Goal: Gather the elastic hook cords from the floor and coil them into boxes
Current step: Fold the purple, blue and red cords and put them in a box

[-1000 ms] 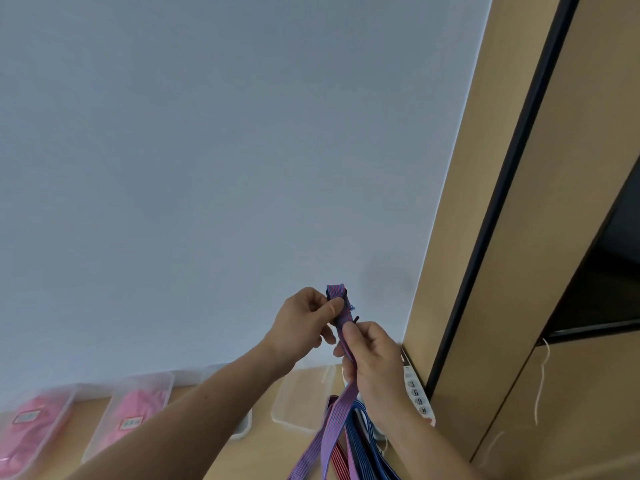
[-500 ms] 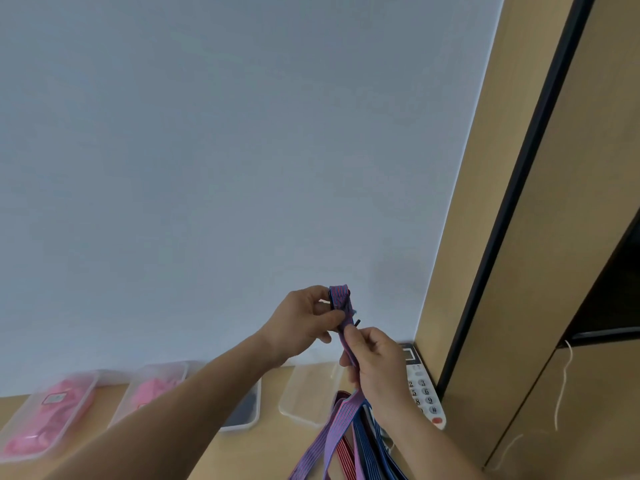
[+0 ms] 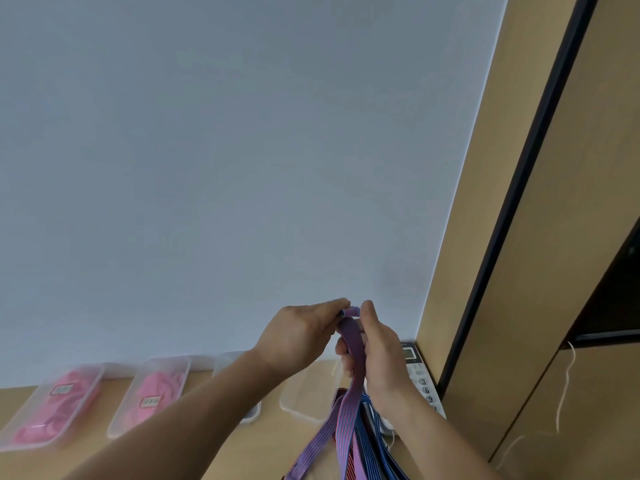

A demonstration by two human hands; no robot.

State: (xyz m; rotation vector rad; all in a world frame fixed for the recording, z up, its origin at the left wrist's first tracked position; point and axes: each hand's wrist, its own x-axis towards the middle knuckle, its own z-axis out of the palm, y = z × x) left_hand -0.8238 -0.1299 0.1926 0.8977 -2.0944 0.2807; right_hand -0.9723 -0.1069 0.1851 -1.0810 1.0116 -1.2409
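A flat purple striped elastic cord (image 3: pixel 351 348) is held up in front of the pale wall. My left hand (image 3: pixel 298 332) pinches its top end from the left. My right hand (image 3: pixel 377 351) grips it just below, thumb up at the tip. The cord hangs down between my forearms with red and blue striped cords (image 3: pixel 367 441) beside it. Its hook is hidden by my fingers. An empty clear plastic box (image 3: pixel 301 396) sits on the wooden table behind the cords.
Two clear boxes (image 3: pixel 62 403) (image 3: pixel 152 393) of pink cords stand on the table (image 3: pixel 194 462) at the left, a third box (image 3: pixel 228 362) partly behind my left arm. A white desk phone (image 3: pixel 422 379) lies by the wooden cabinet (image 3: pixel 519 271) at the right.
The view has tilted down slightly, showing more of the table and boxes. My right hand has slid up the cord to meet my left hand at the top end.
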